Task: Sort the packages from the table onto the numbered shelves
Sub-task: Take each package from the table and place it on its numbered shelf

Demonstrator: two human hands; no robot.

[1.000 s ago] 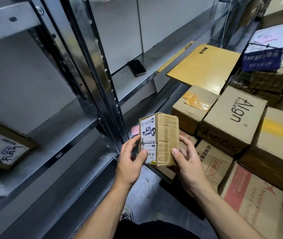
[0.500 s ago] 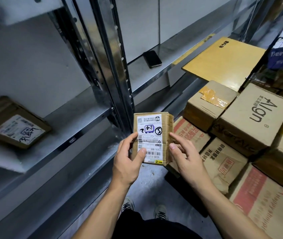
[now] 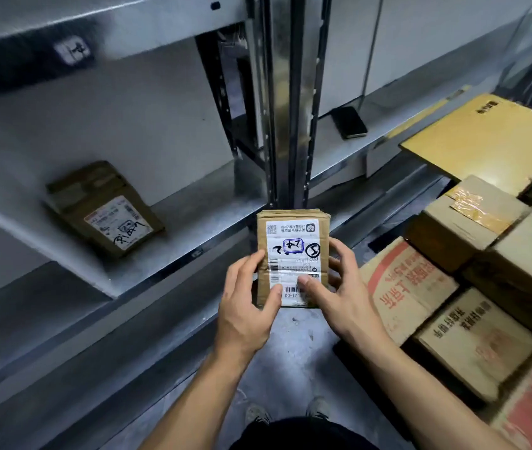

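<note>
Between the shelving upright and the stacked cartons, a small cardboard package [image 3: 292, 258] was held label-up in both hands. The left hand [image 3: 247, 315] gripped its left edge, thumb on the label; the right hand [image 3: 334, 295] closed on the right edge, thumb across the barcode. It hung in the air, just in front of the middle shelf [image 3: 190, 222], touching nothing else.

The handwritten marks looked scrawled and sat upside down to the camera, so a misread number could send it to the wrong shelf. The shelf tag [image 3: 73, 51] above was blurred.

Counted: one package in hand, one flat parcel [image 3: 104, 209] lying on the shelf, one dark phone [image 3: 349, 122] on the neighbouring shelf, and at least six cartons [image 3: 465, 222] stacked on the right.
</note>
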